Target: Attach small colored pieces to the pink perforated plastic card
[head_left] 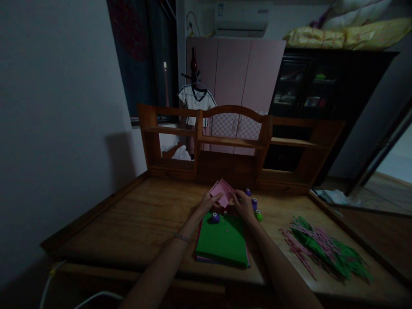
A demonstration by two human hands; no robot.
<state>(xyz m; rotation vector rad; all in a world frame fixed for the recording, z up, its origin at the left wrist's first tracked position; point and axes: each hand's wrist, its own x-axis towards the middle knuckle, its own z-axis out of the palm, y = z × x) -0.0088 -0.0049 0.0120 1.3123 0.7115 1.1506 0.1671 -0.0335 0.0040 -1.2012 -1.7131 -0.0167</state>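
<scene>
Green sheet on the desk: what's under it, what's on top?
Under the green sheet, pink edges show along its right and lower sides: more sheets, count hidden. On top sits a purple punch at the far edge, near the left hand.

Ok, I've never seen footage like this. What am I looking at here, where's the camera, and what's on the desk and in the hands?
There is no machine: these are a person's two bare hands, filmed by one camera worn on the head, looking forward and down. The left hand and right hand together hold a pink paper sheet with a punched edge. Below them a stack of coloured sheets, green on top, lies on the wooden desk. Small craft punches sit around it, and a pile of green and pink paper strips lies to the right.
</scene>
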